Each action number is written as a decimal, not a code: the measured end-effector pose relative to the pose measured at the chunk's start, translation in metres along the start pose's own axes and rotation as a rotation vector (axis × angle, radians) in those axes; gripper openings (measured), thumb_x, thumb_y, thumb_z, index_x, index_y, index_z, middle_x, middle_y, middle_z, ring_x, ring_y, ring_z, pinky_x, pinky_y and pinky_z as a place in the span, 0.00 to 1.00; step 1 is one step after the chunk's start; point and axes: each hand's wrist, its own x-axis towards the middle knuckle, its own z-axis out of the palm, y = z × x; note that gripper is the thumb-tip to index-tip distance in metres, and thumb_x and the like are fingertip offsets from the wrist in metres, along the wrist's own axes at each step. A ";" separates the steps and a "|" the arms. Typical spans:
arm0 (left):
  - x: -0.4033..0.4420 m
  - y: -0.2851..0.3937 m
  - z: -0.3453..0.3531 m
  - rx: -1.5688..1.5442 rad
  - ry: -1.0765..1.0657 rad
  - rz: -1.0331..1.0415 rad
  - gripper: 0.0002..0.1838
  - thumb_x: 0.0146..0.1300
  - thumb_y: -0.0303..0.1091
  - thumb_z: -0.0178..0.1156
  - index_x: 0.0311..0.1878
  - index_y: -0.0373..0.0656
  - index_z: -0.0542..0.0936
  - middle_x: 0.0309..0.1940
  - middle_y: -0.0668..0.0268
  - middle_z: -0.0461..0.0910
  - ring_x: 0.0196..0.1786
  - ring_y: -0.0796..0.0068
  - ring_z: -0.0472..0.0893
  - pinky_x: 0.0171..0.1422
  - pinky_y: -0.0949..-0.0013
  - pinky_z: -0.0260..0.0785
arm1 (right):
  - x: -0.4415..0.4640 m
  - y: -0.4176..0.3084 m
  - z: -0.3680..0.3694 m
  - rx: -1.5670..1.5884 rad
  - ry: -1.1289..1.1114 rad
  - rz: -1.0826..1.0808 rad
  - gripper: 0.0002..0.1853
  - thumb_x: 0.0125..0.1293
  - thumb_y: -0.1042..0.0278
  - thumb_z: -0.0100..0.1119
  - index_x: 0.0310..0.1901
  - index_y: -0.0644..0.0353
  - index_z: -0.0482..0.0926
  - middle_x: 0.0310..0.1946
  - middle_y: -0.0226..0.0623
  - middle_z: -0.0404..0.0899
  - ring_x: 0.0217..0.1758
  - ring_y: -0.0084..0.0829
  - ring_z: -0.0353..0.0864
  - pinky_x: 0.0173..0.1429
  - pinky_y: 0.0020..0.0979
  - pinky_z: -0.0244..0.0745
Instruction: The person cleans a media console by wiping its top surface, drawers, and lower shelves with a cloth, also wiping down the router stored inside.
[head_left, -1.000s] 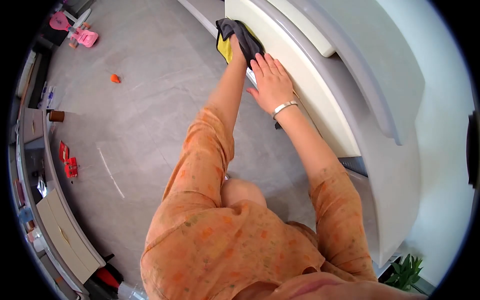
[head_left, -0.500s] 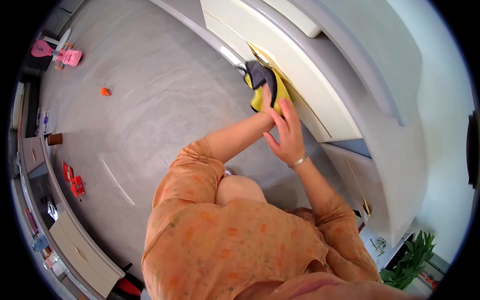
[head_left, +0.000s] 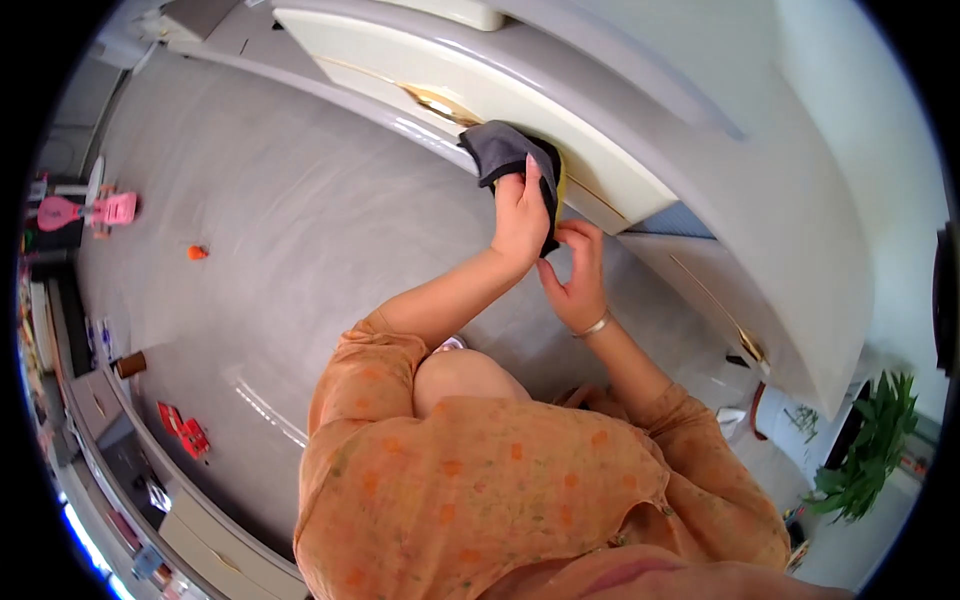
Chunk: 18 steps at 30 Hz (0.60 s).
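My left hand (head_left: 520, 218) is closed on a grey-and-yellow cloth (head_left: 500, 150) with black edging, its grey side mostly facing up. The cloth lies against the front of a cream drawer (head_left: 590, 140), just beside a gold handle (head_left: 437, 104). My right hand (head_left: 578, 278), with a bracelet at the wrist, is at the cloth's lower corner. Its thumb and curled fingers touch the edge there, and the fingertips are partly hidden.
A grey cabinet door (head_left: 690, 275) with a long gold handle adjoins the drawer. A green plant (head_left: 872, 450) stands at right. On the grey floor (head_left: 300, 200) are a pink scooter-like toy (head_left: 90, 210), a small orange object (head_left: 198, 252) and a red item (head_left: 184, 430). Another cabinet (head_left: 220, 540) runs along the left.
The view has turned, so the floor things appear lower. My left hand and the cloth have come away from over the gold handle. My right hand's spread fingers have curled in at the cloth's edge.
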 end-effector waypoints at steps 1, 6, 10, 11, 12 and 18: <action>-0.004 0.004 0.000 0.144 -0.090 -0.077 0.18 0.77 0.43 0.47 0.43 0.36 0.75 0.36 0.66 0.75 0.40 0.77 0.73 0.42 0.71 0.68 | 0.001 0.001 0.003 0.022 0.011 0.032 0.23 0.55 0.76 0.65 0.53 0.62 0.69 0.52 0.46 0.70 0.55 0.42 0.72 0.59 0.39 0.69; -0.040 -0.016 0.027 0.240 -0.259 0.298 0.10 0.69 0.36 0.57 0.40 0.38 0.79 0.40 0.58 0.77 0.43 0.69 0.76 0.48 0.65 0.70 | -0.033 0.022 0.022 0.772 0.305 0.553 0.25 0.63 0.72 0.62 0.61 0.63 0.67 0.63 0.37 0.68 0.64 0.27 0.69 0.63 0.31 0.70; -0.049 0.002 0.035 0.550 -0.426 0.784 0.19 0.66 0.41 0.60 0.57 0.44 0.77 0.54 0.53 0.76 0.47 0.59 0.77 0.53 0.64 0.71 | -0.045 0.028 0.002 0.804 0.390 0.645 0.24 0.76 0.61 0.46 0.70 0.59 0.60 0.66 0.36 0.66 0.68 0.30 0.67 0.70 0.34 0.66; -0.049 0.013 0.037 0.618 -0.383 0.870 0.21 0.67 0.44 0.60 0.60 0.46 0.76 0.56 0.53 0.75 0.48 0.58 0.78 0.54 0.64 0.71 | -0.037 0.028 -0.002 1.088 0.497 0.545 0.23 0.78 0.59 0.42 0.69 0.59 0.61 0.67 0.36 0.66 0.68 0.31 0.68 0.70 0.35 0.66; -0.048 0.025 0.039 0.686 -0.333 0.954 0.24 0.67 0.46 0.60 0.63 0.47 0.75 0.59 0.52 0.74 0.50 0.56 0.78 0.56 0.63 0.71 | -0.034 0.030 -0.009 0.657 0.309 0.458 0.23 0.78 0.58 0.41 0.69 0.59 0.61 0.67 0.36 0.66 0.68 0.32 0.68 0.69 0.36 0.66; 0.001 0.001 0.026 0.747 -0.800 1.137 0.38 0.60 0.61 0.60 0.64 0.42 0.71 0.58 0.50 0.74 0.59 0.46 0.74 0.63 0.56 0.67 | -0.032 0.061 -0.016 0.977 0.579 0.601 0.18 0.75 0.60 0.47 0.62 0.57 0.69 0.57 0.32 0.72 0.60 0.29 0.74 0.64 0.34 0.71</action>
